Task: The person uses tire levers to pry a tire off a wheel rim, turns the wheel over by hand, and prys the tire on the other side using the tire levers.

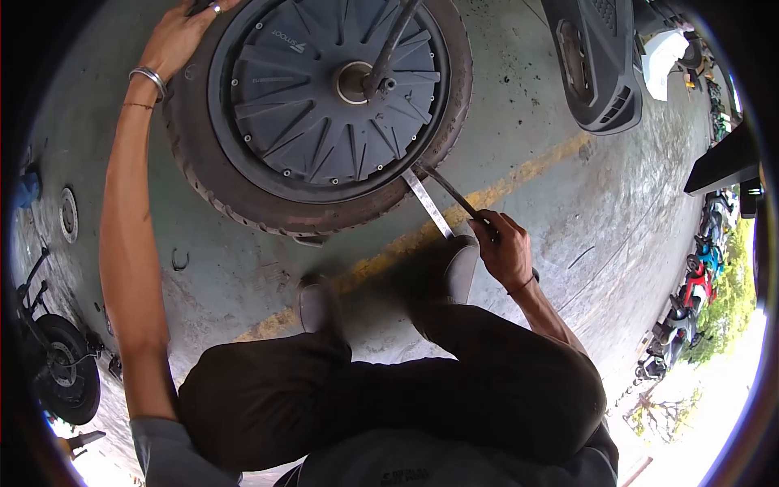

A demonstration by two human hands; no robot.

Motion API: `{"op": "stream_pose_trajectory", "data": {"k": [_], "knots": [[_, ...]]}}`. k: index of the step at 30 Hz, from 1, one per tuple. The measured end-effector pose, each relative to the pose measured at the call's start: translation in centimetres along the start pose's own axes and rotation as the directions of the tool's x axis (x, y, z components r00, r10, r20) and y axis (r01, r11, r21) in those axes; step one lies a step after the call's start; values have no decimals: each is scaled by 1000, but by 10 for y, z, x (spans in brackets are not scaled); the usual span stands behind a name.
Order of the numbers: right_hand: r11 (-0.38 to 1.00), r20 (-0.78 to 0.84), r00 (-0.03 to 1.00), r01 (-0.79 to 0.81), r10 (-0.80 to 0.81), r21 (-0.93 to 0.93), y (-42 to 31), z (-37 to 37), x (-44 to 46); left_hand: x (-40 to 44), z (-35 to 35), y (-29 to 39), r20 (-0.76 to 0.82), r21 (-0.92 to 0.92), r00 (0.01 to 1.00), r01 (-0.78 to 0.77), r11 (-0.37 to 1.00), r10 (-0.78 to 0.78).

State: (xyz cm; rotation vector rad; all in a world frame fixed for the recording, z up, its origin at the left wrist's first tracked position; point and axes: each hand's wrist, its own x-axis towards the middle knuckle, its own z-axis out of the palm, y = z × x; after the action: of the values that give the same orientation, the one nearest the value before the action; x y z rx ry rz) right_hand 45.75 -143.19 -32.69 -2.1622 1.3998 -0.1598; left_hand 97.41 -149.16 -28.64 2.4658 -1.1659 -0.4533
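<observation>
A scooter hub-motor wheel [337, 154] with a black tyre [199, 174] lies flat on the floor in front of me. At the top edge of the view, my left hand [180, 36] is closed beside the tyre's far left side, around something dark that is mostly cut off. My right hand [505, 252] grips a dark tyre lever [450, 193], its tip at the gap between tyre and rim. Close beside it, a silver flat tyre lever [428, 204] also reaches the rim edge. The outer end of that silver lever meets my right shoe [461, 268].
A yellow line [519, 185] crosses the concrete floor. A black scooter part [596, 73] stands at the upper right. On the left are a metal disc [69, 215] and another wheel [65, 369]. Several parked scooters [702, 276] line the far right.
</observation>
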Motion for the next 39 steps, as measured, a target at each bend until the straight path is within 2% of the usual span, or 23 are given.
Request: {"op": "stream_pose_trajectory", "data": {"k": [6,9,12,15,17,18,21,23,24,27,29,30,31,32,33,34,36,39], "knots": [[995,-15,999,41,-43,-93,-3,-1,12,-3,-5,5,28,11,999,-35,999,35],[995,-14,996,89,-90,-46,16,7,20,16,6,-18,-6,-38,986,-167,985,167],[978,-71,976,207,-206,11,35,22,26,26,13,-43,-55,-68,962,-273,960,269],[971,-31,976,219,-217,96,66,33,48,17,13,-31,-68,-106,978,-201,974,195],[955,-28,970,241,-240,173,83,46,66,19,10,-33,-31,-98,963,-268,958,266],[950,-23,974,226,-227,214,84,51,65,18,10,-32,2,-93,954,-297,950,298],[953,15,983,172,-181,251,84,47,49,13,9,-21,58,-89,993,-96,991,101],[955,-2,989,147,-151,256,70,42,51,24,11,-39,-36,-51,986,-162,985,161],[950,35,997,54,-68,308,58,41,40,26,15,-47,-66,-31,980,-188,982,186],[950,136,991,-51,9,308,69,74,26,20,11,-37,59,-177,969,-227,958,241],[911,9,991,122,-136,394,83,92,44,38,0,-55,20,31,930,-367,930,366],[889,-32,985,164,-167,427,88,91,31,34,1,-64,56,118,906,-424,898,420],[883,153,988,-52,-23,466,91,84,31,27,7,-63,76,83,930,-366,927,360],[893,57,994,56,-91,446,91,84,38,29,8,-55,50,50,946,-323,945,321],[891,65,994,54,-93,451,94,85,43,30,9,-50,20,10,963,-268,963,268],[889,95,991,37,-90,455,95,84,40,31,10,-55,10,17,960,-282,959,281],[907,108,980,110,-167,406,96,86,46,48,13,-69,-13,24,945,-327,945,327],[906,163,967,113,-194,408,95,80,48,50,19,-67,-33,-31,961,-275,961,274]]}}
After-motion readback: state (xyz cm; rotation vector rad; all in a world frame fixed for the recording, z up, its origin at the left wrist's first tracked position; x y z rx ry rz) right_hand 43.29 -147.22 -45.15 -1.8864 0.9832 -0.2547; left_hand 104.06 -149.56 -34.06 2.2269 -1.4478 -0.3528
